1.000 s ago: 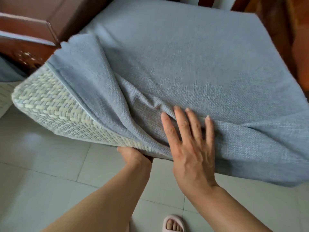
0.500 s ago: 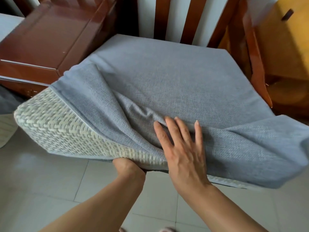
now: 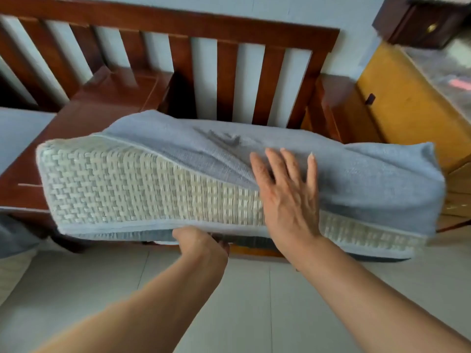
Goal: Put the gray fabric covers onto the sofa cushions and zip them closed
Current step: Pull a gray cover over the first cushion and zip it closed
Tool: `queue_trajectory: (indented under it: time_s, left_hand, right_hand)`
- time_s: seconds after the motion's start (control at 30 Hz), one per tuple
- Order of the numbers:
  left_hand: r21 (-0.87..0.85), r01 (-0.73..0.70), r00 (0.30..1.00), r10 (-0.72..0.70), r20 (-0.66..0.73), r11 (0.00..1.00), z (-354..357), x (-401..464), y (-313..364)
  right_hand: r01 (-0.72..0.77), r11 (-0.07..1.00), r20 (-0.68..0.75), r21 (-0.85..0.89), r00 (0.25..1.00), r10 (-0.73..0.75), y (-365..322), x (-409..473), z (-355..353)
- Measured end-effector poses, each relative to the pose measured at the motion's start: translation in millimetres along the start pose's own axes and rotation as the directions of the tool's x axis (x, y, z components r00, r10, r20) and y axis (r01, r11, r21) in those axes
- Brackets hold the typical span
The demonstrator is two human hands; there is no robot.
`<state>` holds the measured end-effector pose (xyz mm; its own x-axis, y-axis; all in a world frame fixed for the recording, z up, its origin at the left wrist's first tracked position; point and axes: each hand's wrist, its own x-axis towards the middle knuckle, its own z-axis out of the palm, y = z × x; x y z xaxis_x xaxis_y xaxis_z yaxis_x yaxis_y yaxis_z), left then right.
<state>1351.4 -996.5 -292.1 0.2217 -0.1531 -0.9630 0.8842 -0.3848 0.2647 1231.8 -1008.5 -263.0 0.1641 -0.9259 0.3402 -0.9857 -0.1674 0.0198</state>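
A sofa cushion (image 3: 132,184) with a pale woven surface is tilted up on the wooden sofa, its woven face toward me. A gray fabric cover (image 3: 369,182) wraps its top and right part, bunched in folds and pulled back on the left. My right hand (image 3: 288,197) lies flat with straight, spread fingers on the cover's edge where it meets the weave. My left hand (image 3: 198,242) reaches under the cushion's lower edge; its fingers are hidden beneath it. No zipper shows.
The dark wooden sofa frame with a slatted back (image 3: 193,59) stands behind. A wooden armrest box (image 3: 84,118) is on the left, a yellow cabinet (image 3: 407,108) on the right. Another gray cushion (image 3: 17,133) shows at far left. Pale floor tiles (image 3: 254,301) lie below.
The cushion's front edge has risen from nearly flat to steeply tilted, showing much more woven face. Both hands rose with it, the right still flat on the cover.
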Motion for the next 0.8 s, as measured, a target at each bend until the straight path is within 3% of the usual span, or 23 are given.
queue_trajectory:
  time_s: [0.1, 0.33, 0.57, 0.8]
  left_hand:
    - [0.051, -0.078, 0.995, 0.075, 0.060, 0.996, 32.9, -25.7, 19.2]
    - [0.051, -0.153, 0.982, 0.146, 0.120, 0.987, 110.8, -65.5, 50.6]
    - [0.045, -0.148, 0.956, 0.132, 0.262, 0.988, 185.8, -80.4, 86.7]
    - [0.174, -0.365, 0.872, 0.270, 0.408, 0.915, 252.0, -91.2, 119.2]
  right_hand:
    - [-0.045, 0.999, -0.048, -0.024, 0.998, 0.044, 12.9, 28.9, -6.4]
    - [0.024, 1.000, -0.110, -0.013, 0.994, -0.026, 46.5, 119.7, 8.7]
    - [0.015, 1.000, -0.146, -0.013, 0.989, -0.017, 68.6, 216.9, 36.1]
    - [-0.014, 0.999, -0.191, -0.042, 0.982, 0.006, 90.7, 313.8, 15.4]
